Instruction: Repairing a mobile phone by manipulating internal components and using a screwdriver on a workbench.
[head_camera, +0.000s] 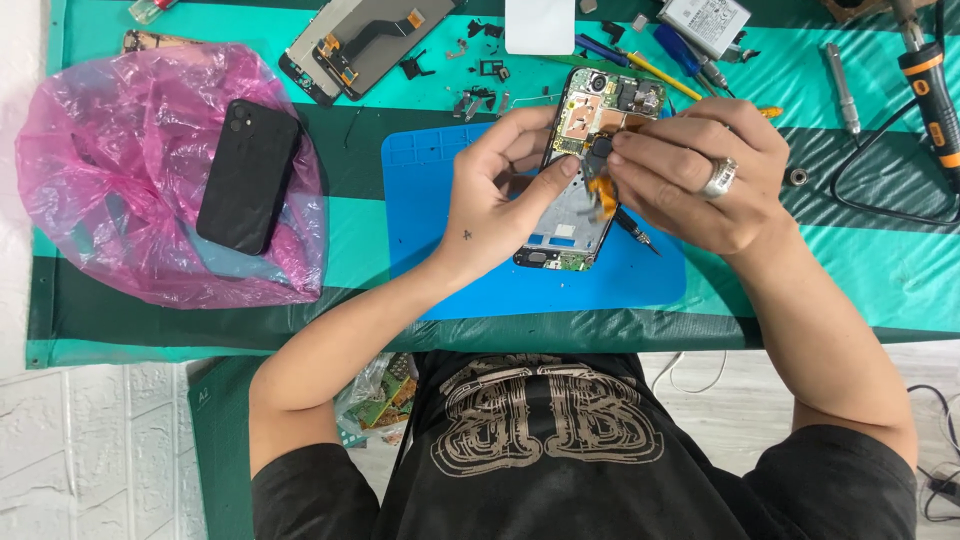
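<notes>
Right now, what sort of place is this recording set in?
Probably a phone repair bench: both hands work on an opened phone over a blue repair mat, with a detached screen panel and screwdrivers lying nearby.

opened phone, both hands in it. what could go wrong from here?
1. The right hand pinches an orange ribbon cable inside the opened phone; a hard tug could tear it.
2. The left hand grips the phone by one edge above the blue mat, so it might twist or slip.
3. Loose small parts lie close behind the hands and could get knocked away.
</notes>
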